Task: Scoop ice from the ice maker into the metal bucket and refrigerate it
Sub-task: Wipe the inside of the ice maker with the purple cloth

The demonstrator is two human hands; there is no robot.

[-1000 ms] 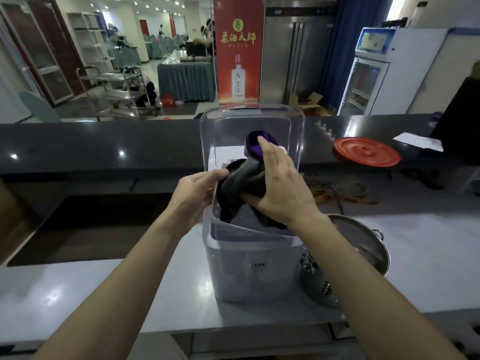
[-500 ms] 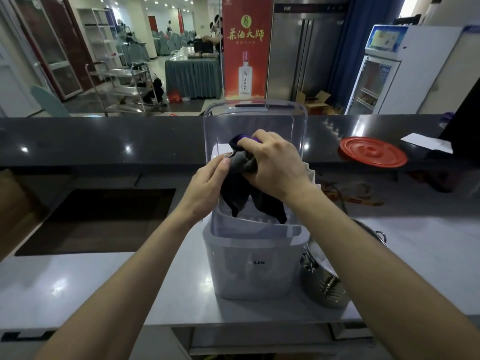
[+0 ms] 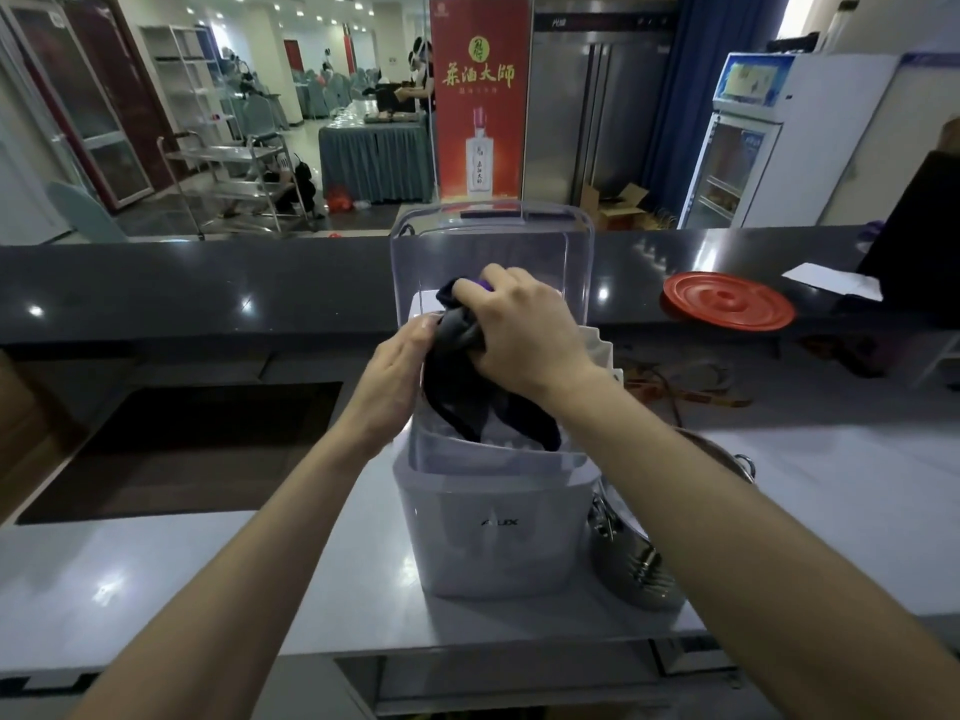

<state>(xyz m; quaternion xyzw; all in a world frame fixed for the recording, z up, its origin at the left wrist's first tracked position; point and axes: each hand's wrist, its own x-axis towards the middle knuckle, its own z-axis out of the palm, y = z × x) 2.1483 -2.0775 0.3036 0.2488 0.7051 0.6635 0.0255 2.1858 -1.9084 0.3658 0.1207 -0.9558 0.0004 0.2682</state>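
A white ice maker (image 3: 488, 527) stands on the grey counter with its clear lid (image 3: 561, 236) raised upright. Over its open top both hands hold a dark grey cloth (image 3: 457, 402) whose ends hang into the machine. My right hand (image 3: 519, 330) grips the bunched top of the cloth, with a purple object (image 3: 487, 286) just showing under its fingers. My left hand (image 3: 395, 376) pinches the cloth's left side. The metal bucket (image 3: 639, 558) sits right of the ice maker, mostly hidden by my right forearm.
A red round lid (image 3: 727, 301) lies on the dark raised ledge (image 3: 208, 288) behind the counter. A dark recessed opening (image 3: 197, 449) is at the left. A glass-door fridge (image 3: 737, 163) and steel refrigerator (image 3: 587, 111) stand beyond. Cables (image 3: 680, 381) lie behind the bucket.
Both hands have lifted the cloth higher over the ice maker and bunched it tighter. My right hand now covers most of the purple object.
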